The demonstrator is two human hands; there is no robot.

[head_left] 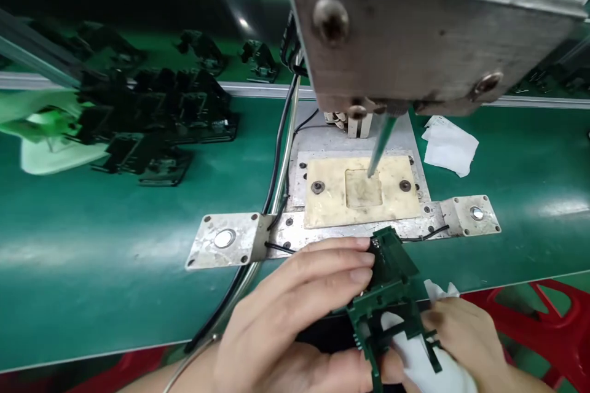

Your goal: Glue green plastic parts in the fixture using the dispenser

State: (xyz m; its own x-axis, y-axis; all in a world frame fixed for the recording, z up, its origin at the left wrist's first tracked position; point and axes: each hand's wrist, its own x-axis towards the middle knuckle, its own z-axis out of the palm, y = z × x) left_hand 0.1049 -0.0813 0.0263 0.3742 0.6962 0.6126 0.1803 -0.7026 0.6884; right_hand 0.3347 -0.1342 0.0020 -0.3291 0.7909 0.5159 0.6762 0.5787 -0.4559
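My left hand (295,307) is closed around a dark green plastic frame part (391,282), holding it tilted at the table's front edge. Fingers lie along its left side, and the thumb is below it. On the other side, my right hand (465,331) is closed on a white wipe (410,353), which bunches up against and partly behind the frame part. Some right fingertips are hidden by the wipe and the part. Just beyond the hands, a cream fixture plate (322,209) with a square recess sits below the pointed rod (381,146) of a machine.
A metal machine head (428,43) overhangs the fixture. Metal button boxes stand left (203,252) and right (488,218). Black cables (279,166) cross the green table. Several dark plastic parts (161,110) pile at left, near a light green tray (41,156). White paper (449,147) lies right.
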